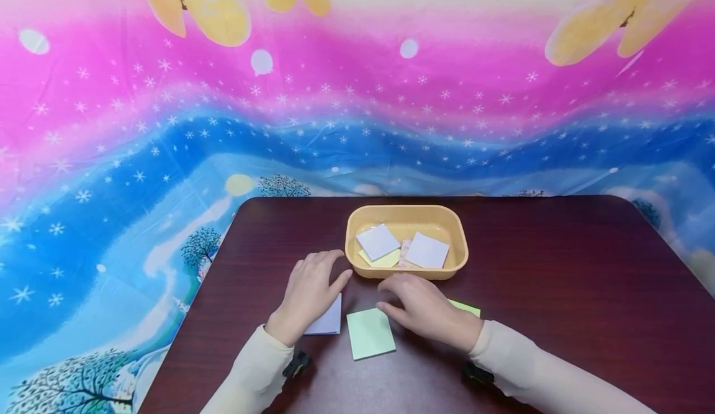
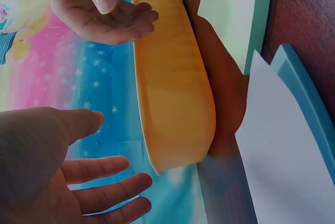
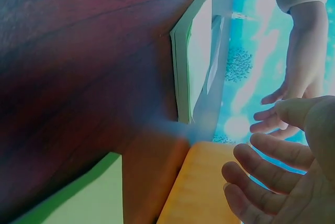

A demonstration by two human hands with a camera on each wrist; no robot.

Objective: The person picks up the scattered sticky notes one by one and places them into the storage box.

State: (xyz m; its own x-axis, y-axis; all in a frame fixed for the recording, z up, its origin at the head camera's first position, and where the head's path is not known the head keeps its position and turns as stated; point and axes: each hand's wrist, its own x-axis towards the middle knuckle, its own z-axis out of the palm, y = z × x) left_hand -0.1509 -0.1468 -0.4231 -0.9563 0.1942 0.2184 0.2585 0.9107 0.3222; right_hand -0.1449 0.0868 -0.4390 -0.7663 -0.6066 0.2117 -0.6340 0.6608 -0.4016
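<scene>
My left hand (image 1: 308, 291) hovers by the near left corner of a yellow plastic bin (image 1: 405, 274), its fingers spread and holding nothing. Partly hidden beneath that hand is a pale lavender sticky note pad (image 1: 329, 319). Between the hands a mint green sticky note pad (image 1: 371, 334) lies flat on the table. My right hand (image 1: 429, 310) is in front of the bin, fingers loosely bent and nothing in them, its thumb overlapping the mint pad in the head view. Behind the right wrist, only an edge of a brighter green pad (image 1: 467, 308) shows.
Inside the bin lie two whitish note pads, one at left (image 1: 378, 242) and one at right (image 1: 427, 251), over a yellow pad (image 1: 381, 259) and a patterned piece (image 1: 404, 254). The dark wooden table (image 1: 558, 277) meets a colourful printed cloth (image 1: 357, 103) behind.
</scene>
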